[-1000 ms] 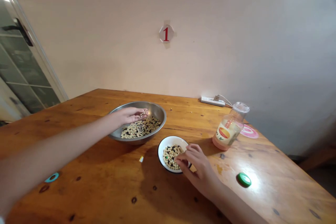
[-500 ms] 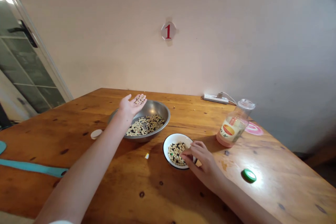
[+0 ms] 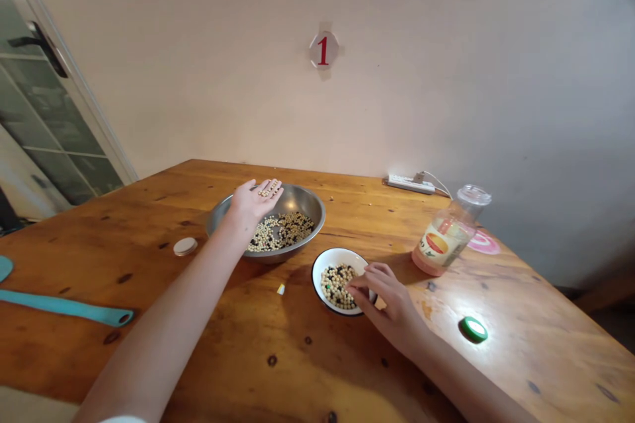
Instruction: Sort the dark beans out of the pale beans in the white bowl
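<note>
My left hand, palm up with its fingers stretched out flat, carries a few pale and black beans on the fingers. It is over the left side of a wide steel bowl, which holds many similar beans. Nearer me stands a small white enamel bowl with a dark rim, containing pale and black beans and a tiny green piece. Over its right rim, my right hand has thumb and fingertips pinched together; whatever is between them is hidden.
A clear jar with pinkish contents stands right, near a green lid. Left lie a white lid and a turquoise utensil. A power strip lies by the wall. A paper scrap is near the small bowl.
The view has shifted slightly. My left hand stays palm up over the steel bowl with the beans on it; my right hand remains pinched at the small bowl.
</note>
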Available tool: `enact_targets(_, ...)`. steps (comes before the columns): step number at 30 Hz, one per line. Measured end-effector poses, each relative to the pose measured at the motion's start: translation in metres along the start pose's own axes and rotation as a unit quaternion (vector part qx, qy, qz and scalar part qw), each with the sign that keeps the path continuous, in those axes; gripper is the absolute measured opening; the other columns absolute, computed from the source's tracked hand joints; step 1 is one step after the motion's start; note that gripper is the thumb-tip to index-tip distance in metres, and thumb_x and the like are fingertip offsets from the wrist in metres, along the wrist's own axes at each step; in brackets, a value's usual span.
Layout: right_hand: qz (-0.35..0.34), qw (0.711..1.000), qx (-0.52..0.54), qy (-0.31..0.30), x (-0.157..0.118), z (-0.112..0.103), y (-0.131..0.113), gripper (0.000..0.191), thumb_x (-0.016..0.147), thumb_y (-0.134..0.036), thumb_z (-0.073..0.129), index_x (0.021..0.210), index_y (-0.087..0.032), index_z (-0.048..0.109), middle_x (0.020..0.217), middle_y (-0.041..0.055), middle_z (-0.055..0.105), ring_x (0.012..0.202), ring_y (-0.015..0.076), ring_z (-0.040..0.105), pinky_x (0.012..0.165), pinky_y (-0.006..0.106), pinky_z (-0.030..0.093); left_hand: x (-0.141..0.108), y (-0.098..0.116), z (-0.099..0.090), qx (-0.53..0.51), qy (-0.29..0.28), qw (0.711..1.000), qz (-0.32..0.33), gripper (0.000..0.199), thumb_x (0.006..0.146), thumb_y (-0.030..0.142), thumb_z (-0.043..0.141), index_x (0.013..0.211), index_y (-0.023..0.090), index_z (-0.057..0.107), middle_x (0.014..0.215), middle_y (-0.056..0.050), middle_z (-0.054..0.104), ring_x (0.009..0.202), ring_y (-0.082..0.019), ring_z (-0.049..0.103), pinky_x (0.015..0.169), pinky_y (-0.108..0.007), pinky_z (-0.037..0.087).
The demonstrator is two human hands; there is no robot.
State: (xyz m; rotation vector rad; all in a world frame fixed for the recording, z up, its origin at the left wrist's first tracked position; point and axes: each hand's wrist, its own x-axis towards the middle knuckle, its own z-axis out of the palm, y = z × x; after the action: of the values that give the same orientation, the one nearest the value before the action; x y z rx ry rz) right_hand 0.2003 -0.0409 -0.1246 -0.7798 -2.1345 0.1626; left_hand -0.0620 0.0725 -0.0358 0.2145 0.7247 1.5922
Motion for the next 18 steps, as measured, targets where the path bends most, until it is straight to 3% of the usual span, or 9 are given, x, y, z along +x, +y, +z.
enact_targets(5, -0.004, 1.000, -0.008, -0.001, 0.001, -0.002, 0.000, 0.007, 0.088, -0.017, 0.052, 0.086, -0.021, 0.057, 0.067, -0.0016, 0.062, 0.062, 0.0126, 0.055, 0.078, 0.035, 0.043, -0.003, -0.005, 0.001, 0.047, -0.017, 0.998, -0.030, 0.045, 0.092, 0.022, 0.034, 0.136, 0.016, 0.041, 0.129, -0.018, 0.055, 0.122, -0.025, 0.051, 0.084, -0.031, 0.056)
enact_targets(10, -0.003, 1.000, -0.007, -0.003, 0.001, -0.003, 0.000, 0.007, 0.088, -0.017, 0.053, 0.086, -0.021, 0.057, 0.070, -0.0012, 0.064, 0.064, 0.0128, 0.057, 0.079, 0.035, 0.042, -0.006, -0.007, -0.001, 0.099, -0.038, 0.993, -0.059, 0.048, 0.091, 0.024, 0.035, 0.135, 0.005, 0.038, 0.132, -0.022, 0.051, 0.126, -0.026, 0.047, 0.086, -0.031, 0.054)
enact_targets(18, -0.011, 1.000, -0.003, -0.005, 0.000, -0.003, 0.000, 0.007, 0.088, -0.017, 0.052, 0.085, -0.021, 0.057, 0.071, -0.0001, 0.066, 0.064, 0.0131, 0.057, 0.079, 0.036, 0.043, -0.011, 0.009, 0.000, 0.206, 0.011, 0.976, -0.076, 0.043, 0.086, 0.017, 0.044, 0.126, 0.001, 0.048, 0.126, -0.029, 0.052, 0.125, -0.034, 0.046, 0.091, -0.039, 0.052)
